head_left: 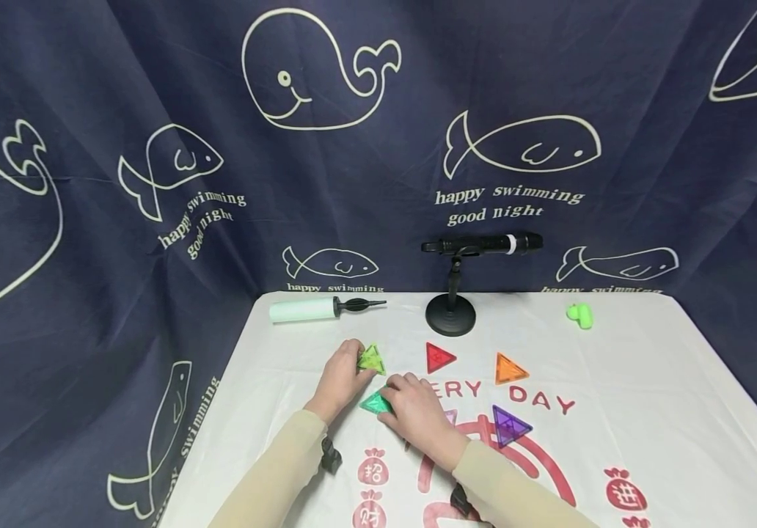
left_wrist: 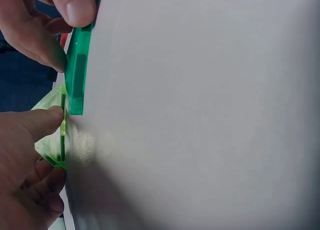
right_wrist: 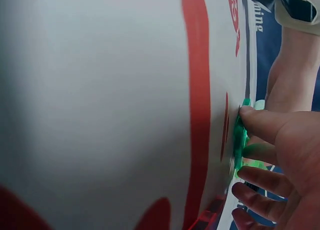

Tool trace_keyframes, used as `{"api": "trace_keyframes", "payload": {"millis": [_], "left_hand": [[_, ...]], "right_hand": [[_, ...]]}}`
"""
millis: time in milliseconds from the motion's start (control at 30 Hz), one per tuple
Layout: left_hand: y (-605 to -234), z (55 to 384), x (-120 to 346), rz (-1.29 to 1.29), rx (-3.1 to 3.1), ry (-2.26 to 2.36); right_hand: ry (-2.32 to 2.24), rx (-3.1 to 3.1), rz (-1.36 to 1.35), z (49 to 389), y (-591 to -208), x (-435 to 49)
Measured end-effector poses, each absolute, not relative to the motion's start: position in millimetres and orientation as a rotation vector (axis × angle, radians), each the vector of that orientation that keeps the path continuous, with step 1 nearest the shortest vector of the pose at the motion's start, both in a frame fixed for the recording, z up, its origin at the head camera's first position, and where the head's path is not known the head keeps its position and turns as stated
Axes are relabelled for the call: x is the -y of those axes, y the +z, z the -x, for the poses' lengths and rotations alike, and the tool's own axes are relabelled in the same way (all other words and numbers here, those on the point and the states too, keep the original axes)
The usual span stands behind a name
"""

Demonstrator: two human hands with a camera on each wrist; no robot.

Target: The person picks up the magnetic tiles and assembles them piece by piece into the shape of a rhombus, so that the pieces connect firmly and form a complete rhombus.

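Observation:
My left hand (head_left: 341, 379) pinches a light green triangular tile (head_left: 372, 359) between thumb and fingers; the left wrist view shows this tile (left_wrist: 50, 146) edge-on, close to the white surface. Just nearer to me, my right hand (head_left: 420, 418) grips a teal green triangular tile (head_left: 375, 402) by its right side. Its thumb and index finger hold opposite edges of the teal tile (right_wrist: 240, 140) in the right wrist view. The two tiles are side by side with a small gap in the head view. A lilac tile (head_left: 450, 417) is partly hidden behind my right hand.
Beyond my right hand lie a red triangular tile (head_left: 439, 357), an orange one (head_left: 509, 369) and a purple one (head_left: 510, 426). At the back stand a microphone on a black stand (head_left: 451, 315), a hand pump (head_left: 306, 309) and a small bright green object (head_left: 580, 315).

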State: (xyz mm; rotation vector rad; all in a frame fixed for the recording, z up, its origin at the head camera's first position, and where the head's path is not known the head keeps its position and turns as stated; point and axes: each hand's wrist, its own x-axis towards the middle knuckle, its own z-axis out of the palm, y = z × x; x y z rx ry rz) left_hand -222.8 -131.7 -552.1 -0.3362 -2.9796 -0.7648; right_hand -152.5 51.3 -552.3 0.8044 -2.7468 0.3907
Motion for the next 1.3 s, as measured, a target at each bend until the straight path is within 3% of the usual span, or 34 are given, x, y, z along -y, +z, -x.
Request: {"api": "trace_keyframes", "payload": {"millis": [1300], "left_hand": [[-554.9, 217.1, 139.0, 0.375, 2.926, -0.567]], "right_hand": [[0.351, 2.795, -0.806, 206.0, -546.8, -48.7]]}}
